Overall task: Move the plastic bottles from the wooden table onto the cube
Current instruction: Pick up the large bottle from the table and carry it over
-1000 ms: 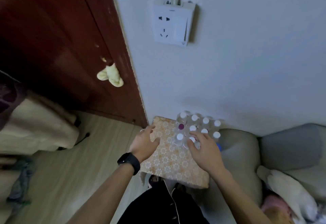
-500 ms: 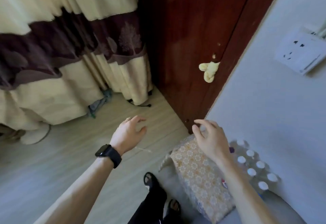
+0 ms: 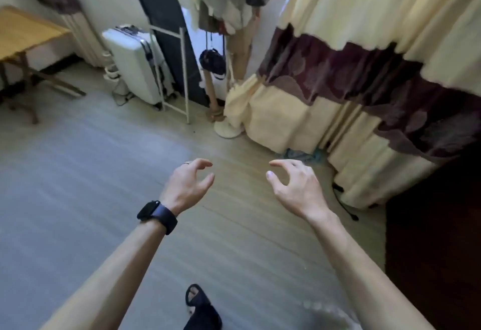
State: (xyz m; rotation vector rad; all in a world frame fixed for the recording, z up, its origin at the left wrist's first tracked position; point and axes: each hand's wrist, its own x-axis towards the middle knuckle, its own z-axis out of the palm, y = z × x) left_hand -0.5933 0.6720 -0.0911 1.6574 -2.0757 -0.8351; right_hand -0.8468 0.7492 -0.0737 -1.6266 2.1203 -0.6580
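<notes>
The plastic bottles are out of view. Of the task's things only the wooden surface (image 3: 24, 30) shows, at the far upper left, well apart from both hands. The left hand (image 3: 186, 186) and the right hand (image 3: 296, 186) hang side by side over the pale plank floor (image 3: 78, 173) — each grip apart, fingers loosely hooked, thumb clear of them, nothing held. A black watch (image 3: 157, 216) wraps the left wrist and a ring (image 3: 186, 163) sits on one finger. Beyond the hands stand a white suitcase (image 3: 135, 64), a thin metal rack (image 3: 182, 74) just beside it, and a stand hung with clothes (image 3: 229, 4). On the right is a cream-and-maroon curtain (image 3: 364, 74) — its hem reaches the floor. A dark sandal (image 3: 201, 311) shows at the bottom edge.
</notes>
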